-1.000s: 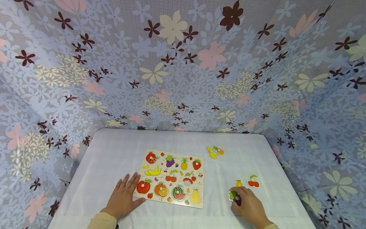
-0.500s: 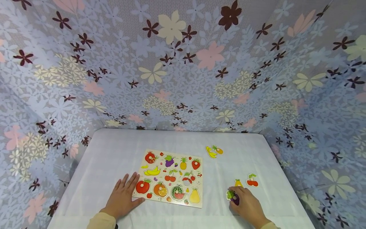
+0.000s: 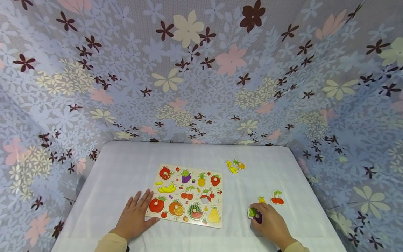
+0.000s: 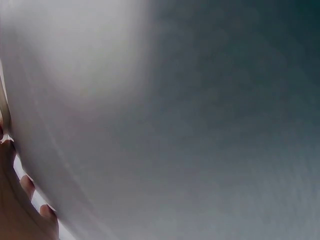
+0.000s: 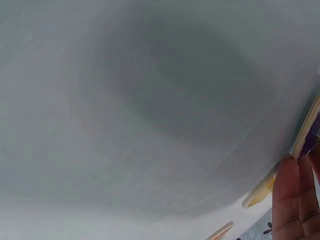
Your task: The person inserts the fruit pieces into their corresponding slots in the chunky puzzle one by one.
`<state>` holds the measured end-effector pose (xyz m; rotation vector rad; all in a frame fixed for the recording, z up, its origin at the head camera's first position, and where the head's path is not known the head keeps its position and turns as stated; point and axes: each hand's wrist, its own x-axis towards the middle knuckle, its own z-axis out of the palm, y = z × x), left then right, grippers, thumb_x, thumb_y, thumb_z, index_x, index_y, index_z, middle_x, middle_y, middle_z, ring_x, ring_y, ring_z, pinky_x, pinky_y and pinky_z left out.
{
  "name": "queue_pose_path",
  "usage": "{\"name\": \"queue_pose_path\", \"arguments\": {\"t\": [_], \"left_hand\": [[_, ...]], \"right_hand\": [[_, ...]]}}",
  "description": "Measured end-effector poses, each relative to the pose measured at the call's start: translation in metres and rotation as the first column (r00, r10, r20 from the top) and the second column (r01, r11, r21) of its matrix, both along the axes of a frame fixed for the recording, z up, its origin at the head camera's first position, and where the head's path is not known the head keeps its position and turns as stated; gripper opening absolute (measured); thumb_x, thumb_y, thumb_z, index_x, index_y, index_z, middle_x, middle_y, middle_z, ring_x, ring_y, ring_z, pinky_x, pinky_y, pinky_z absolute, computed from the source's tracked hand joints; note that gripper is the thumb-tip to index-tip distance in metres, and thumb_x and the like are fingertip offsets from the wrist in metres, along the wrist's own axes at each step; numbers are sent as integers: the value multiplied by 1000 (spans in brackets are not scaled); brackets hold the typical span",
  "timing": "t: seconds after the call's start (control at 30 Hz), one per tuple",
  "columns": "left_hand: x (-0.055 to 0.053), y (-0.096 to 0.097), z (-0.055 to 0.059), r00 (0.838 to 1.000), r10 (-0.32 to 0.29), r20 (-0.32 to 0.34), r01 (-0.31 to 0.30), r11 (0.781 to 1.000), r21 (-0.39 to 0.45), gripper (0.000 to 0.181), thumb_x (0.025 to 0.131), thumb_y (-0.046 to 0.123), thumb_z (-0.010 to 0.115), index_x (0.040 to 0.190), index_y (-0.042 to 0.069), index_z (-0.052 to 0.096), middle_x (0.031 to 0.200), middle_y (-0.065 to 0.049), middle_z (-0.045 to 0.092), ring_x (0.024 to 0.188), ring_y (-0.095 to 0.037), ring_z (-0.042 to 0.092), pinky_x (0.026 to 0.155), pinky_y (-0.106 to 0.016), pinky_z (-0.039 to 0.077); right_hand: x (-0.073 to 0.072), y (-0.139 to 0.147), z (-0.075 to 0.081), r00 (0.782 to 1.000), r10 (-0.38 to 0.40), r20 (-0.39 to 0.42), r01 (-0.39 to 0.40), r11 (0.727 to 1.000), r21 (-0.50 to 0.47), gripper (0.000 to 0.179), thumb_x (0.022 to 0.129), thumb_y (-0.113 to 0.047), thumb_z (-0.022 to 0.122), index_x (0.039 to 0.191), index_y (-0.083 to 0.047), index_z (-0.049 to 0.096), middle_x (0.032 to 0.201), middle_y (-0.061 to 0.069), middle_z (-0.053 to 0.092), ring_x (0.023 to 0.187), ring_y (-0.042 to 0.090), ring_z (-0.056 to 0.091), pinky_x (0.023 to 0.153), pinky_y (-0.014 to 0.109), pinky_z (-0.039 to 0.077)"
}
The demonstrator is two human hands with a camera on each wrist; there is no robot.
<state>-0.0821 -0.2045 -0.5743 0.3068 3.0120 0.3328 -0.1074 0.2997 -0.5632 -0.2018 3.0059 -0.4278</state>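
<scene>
My left hand [image 3: 134, 215] lies with fingers spread at the left edge of a wooden fruit puzzle board [image 3: 176, 218], thumb touching its lower left corner. Pomegranate, strawberry, apple, orange and watermelon pieces with knobs sit in the board. My right hand [image 3: 271, 223], right of the board, pinches a grape puzzle piece [image 3: 257, 217]. In the right wrist view, fingertips [image 5: 286, 167] hold the edge of that grape piece [image 5: 310, 137], which stands tilted. Just beyond my right hand, a pear piece [image 3: 262, 200] is partly hidden. The left wrist view shows mostly blurred cloth and some fingers [image 4: 27, 187].
A cherry piece [image 3: 277, 198] lies right of the pear piece. Farther back, a banana piece [image 3: 231, 167] and a pineapple piece [image 3: 240, 164] lie close together. White cloth covers the table [image 3: 126, 157]; floral fabric [image 3: 201, 87] walls it in at the back and sides.
My right hand has shifted slightly left with the grape piece, which shows more clearly from under the fingers. My left hand and the board keep their places.
</scene>
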Motion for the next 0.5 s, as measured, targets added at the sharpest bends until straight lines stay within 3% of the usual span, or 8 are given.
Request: {"name": "queue_pose_path", "arguments": {"t": [0.2, 0.5], "left_hand": [[0, 0, 3, 1000, 4, 5, -4, 1000, -3, 99, 84, 71, 62, 156, 9, 34, 161, -9, 30, 146, -41, 23, 116, -61, 16], [2, 2, 10, 1000, 2, 6, -2, 1000, 16, 97, 84, 66, 65, 155, 7, 35, 160, -10, 31, 146, -41, 23, 116, -61, 16]], "right_hand": [[-6, -7, 6, 997, 30, -71, -33, 998, -45, 50, 70, -24, 87, 117, -16, 70, 118, 6, 65, 105, 26, 61, 92, 52, 51], [-24, -35, 17, 995, 66, -74, -72, 994, -77, 50, 71, -25, 87, 117, -19, 70, 115, -1, 66, 103, 21, 61, 93, 46, 53]]}}
